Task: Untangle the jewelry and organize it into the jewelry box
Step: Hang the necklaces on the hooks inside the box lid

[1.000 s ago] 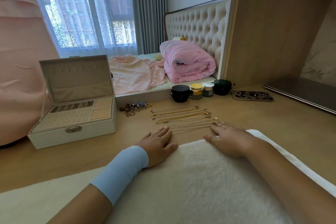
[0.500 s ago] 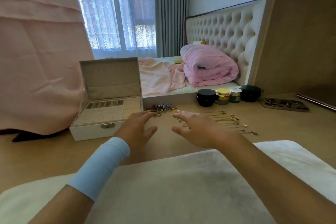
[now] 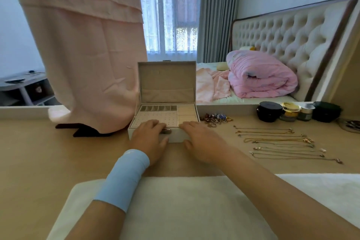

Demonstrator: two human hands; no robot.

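Note:
A white jewelry box [image 3: 165, 91] stands open on the wooden table, lid upright, with small compartments and ring rolls inside. My left hand [image 3: 151, 138], with a light blue wristband, rests on the box's front edge near the clasp. My right hand [image 3: 202, 140] touches the front right edge, fingers fairly straight. Several gold chains [image 3: 276, 142] lie stretched out in rows to the right. A small heap of rings and earrings [image 3: 217, 118] sits just right of the box.
Cosmetic jars [image 3: 288, 112] stand at the back right of the table [image 3: 48, 152]. A white fluffy mat [image 3: 185, 206] lies under my forearms. A pink hanging cloth [image 3: 87, 54] stands left of the box. A bed with a pink duvet [image 3: 261, 76] lies behind.
Both hands moved from the mat's edge near the chains leftward to the jewelry box and now rest on its front. The view turned left, centring the box.

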